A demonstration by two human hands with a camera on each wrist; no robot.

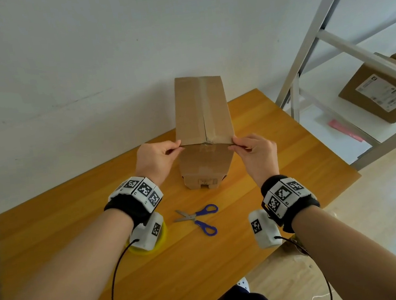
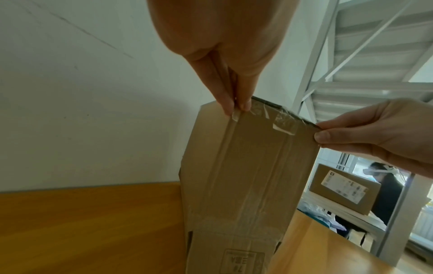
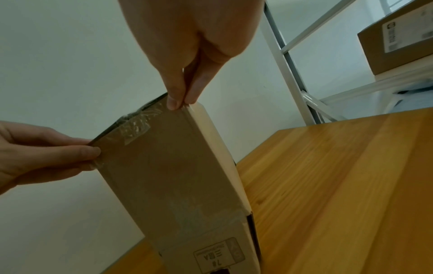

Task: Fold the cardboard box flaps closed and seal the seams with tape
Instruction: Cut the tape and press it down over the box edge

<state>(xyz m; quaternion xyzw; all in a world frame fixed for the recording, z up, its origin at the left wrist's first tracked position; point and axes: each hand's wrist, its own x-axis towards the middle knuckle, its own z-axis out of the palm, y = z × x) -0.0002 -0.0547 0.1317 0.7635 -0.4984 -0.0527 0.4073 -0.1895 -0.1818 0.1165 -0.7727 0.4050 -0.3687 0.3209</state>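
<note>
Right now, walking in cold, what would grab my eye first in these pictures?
Probably the tall cardboard box standing on the wooden table, with the left hand and right hand each pinching a near top corner. Old clear tape wrinkles along that top edge. Blue-handled scissors lie open nearer the person, and a yellow tape roll peeks out under the left wrist.

Both bare forearms reach forward side by side, each wrist wrapped in a black band carrying white blocks printed with black square markers. The left hand (image 1: pixel 156 158) is raised with its knuckles up, thumb and fingertips (image 2: pixel 236 103) pressed together in a pinch on the near left corner of the brown cardboard box (image 1: pixel 202 124). The right hand (image 1: pixel 257 153) mirrors it, pinching the near right corner between thumb and forefinger, remaining fingers curled beneath.
</note>
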